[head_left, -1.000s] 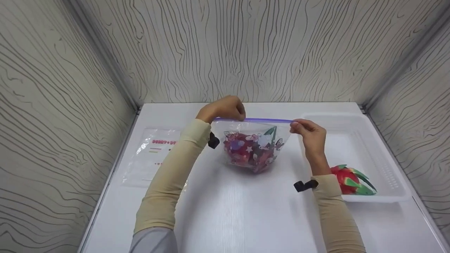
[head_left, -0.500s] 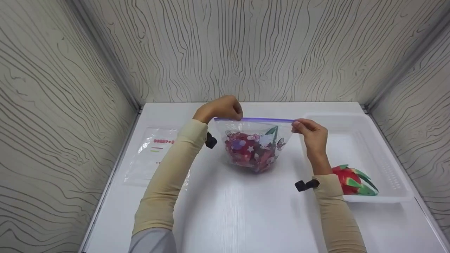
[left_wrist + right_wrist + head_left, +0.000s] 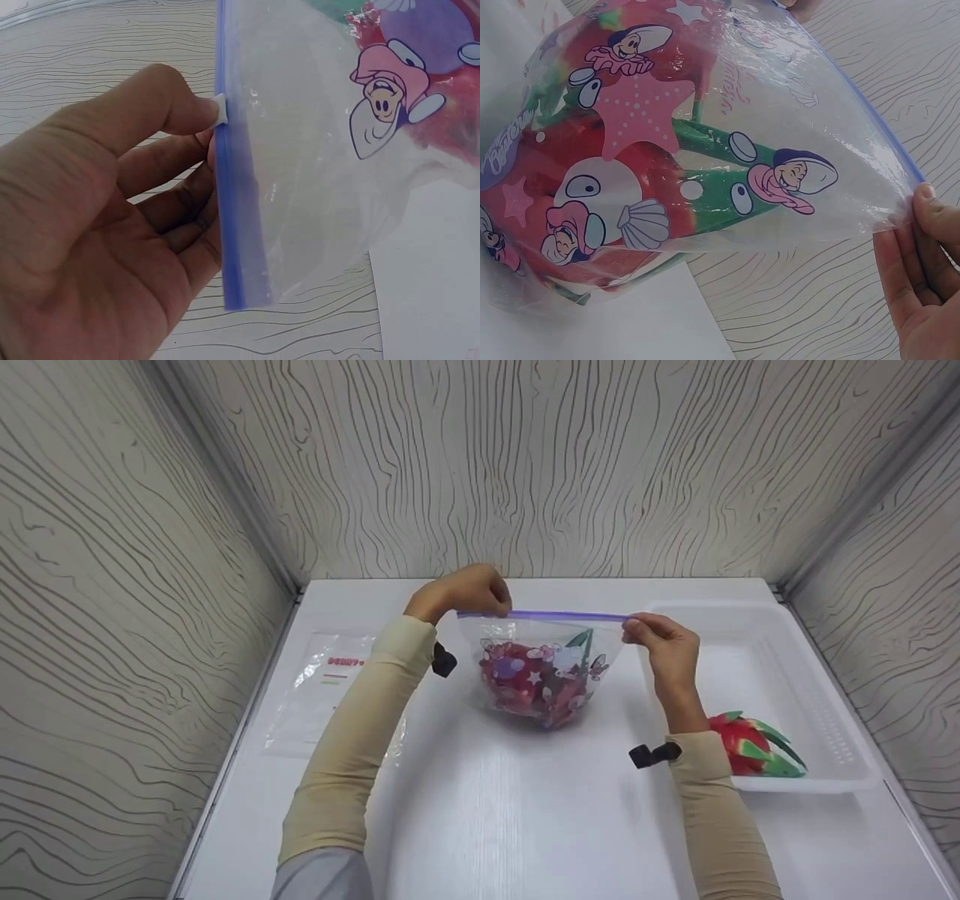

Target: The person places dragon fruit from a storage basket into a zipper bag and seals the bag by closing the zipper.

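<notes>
A clear slider zip bag with a purple zip strip and cartoon prints stands in the middle of the white table. Red fruits with green leaves, like dragon fruits, fill its lower part. My left hand pinches the small white slider between thumb and finger, near the strip's left end. At the other end, my right hand pinches the bag's top corner, and the strip is drawn straight between the hands. In the right wrist view, thumb and fingers grip that corner.
A white tray on the right holds a red dragon fruit with green leaves, partly behind my right forearm. Another clear bag with red print lies flat on the left, partly under my left forearm. Wood-grain panels enclose the table.
My left hand has slid a little to the left along the purple strip. The right hand, still pinching the corner, and the bag have hardly moved.
</notes>
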### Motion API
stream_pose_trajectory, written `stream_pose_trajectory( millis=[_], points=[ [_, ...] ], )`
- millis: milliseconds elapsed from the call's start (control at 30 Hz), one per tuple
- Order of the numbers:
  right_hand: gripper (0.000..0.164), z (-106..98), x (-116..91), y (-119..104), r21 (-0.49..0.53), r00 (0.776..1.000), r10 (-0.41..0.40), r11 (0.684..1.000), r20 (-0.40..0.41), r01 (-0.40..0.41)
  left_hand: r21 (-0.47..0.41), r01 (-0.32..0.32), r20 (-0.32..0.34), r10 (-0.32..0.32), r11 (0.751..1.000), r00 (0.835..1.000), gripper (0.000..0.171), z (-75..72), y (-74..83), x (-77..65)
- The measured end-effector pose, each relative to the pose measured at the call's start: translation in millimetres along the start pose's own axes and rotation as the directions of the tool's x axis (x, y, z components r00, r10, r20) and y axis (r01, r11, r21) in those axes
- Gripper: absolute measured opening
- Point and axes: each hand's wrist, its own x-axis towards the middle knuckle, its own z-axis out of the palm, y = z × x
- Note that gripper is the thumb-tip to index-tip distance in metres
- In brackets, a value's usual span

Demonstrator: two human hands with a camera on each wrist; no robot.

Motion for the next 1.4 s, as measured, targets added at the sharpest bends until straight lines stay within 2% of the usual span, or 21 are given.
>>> stream_pose_trajectory(
  millis=[233,567,867,1067,1400],
  points=[
    [0.018,-1,0,1,0.014,1.0,-0.007,1.0,0.006,0.007,0.002,0.001,-0.007,-0.001,1.0,1.0,0.012,-1.6,-3.6,-4.1],
    [0.019,0,1,1,0.025,0.999,-0.034,0.999,-0.001,0.034,0.002,0.048,-0.02,-0.047,0.999,0.999,0.015,-5.0,-5.6,-9.6],
    [0.019,1,2,1,0.044,0.999,-0.045,0.998,-0.008,0.045,0.015,0.009,-0.027,-0.008,1.0,1.0,0.014,-8.1,-10.8,-12.6],
    [0.017,2,3,0,0.073,0.999,-0.047,0.996,-0.022,0.049,0.015,0.004,-0.04,-0.004,1.0,0.999,0.015,-9.8,-16.0,-15.2],
    [0.019,1,3,-1,0.004,0.999,-0.021,1.0,-0.029,0.021,-0.002,0.011,-0.042,-0.011,1.0,0.999,0.016,-12.7,-23.4,-19.8]
  ],
)
